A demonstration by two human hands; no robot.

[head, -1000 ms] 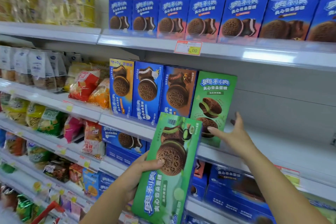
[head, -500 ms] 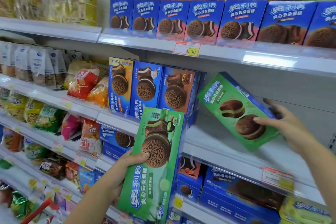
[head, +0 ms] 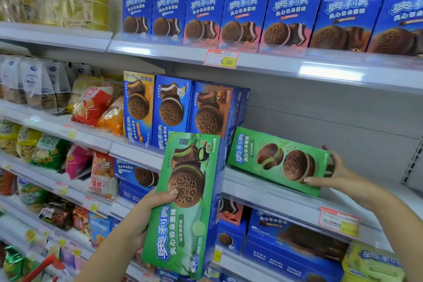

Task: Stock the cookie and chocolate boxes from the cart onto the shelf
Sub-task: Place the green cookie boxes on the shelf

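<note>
From the head camera, the person's right hand (head: 333, 170) grips the right end of a flat green cardboard cookie box (head: 263, 155) that lies on its long side on the grey metal middle shelf (head: 263, 192). The thumb presses the box's lower front corner and the fingers wrap round behind its end. The box sits tilted, its left end just beside the rightmost of three tall blue cookie boxes (head: 212, 112) that stand upright in a row. Whether its underside rests fully on the shelf board I cannot tell.

The left hand (head: 146, 215) clasps a second green cookie box (head: 185, 208) upright in front of the shelf, thumb across its printed face, fingers hidden behind. This one is off the shelf, in the air, and covers part of the shelf edge. A red cart handle (head: 43, 265) shows at the bottom left corner.

The risks, as I judge them, lie mostly with the sideways box. Its front edge sits close to the shelf lip — let go while it is tilted and it may slide off. A push leftward could shove the blue row askew or topple its end box. The box in the air is tall and held low with one hand, so a loose grip could let it tip forward — and it blocks the person's sight of the gap.
</note>
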